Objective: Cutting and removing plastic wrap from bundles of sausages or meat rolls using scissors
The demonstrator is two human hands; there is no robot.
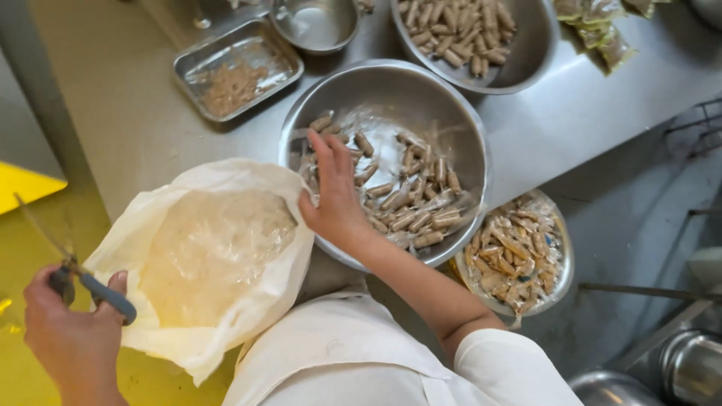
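Nearest the camera, the left hand (71, 334) is closed around the grey handles of a pair of scissors (79, 274), blades pointing up and away over the yellow floor (22, 248); just beside it sits a white bag (207, 259) with its mouth open, lined with clear plastic, taking up the table's near edge between the two hands. The right hand (335, 199) reaches across the bag's far rim into a big steel bowl (421, 94), fingers spread wide and flat on the small brown rolls (410, 207) and the crinkled clear wrappers lying among them; it holds nothing that can be made out. To the right and lower, partly under that bowl's rim, a smaller bowl of wrapped pieces (515, 252) stands off the table. Farther on, a second large bowl (526, 45) holds bare rolls; to its left is an empty little steel bowl (316, 26), and beside that a flat tray (237, 68) with brown crumbs; a few sealed packets (598, 34) lie at the far right of the steel table (120, 113).
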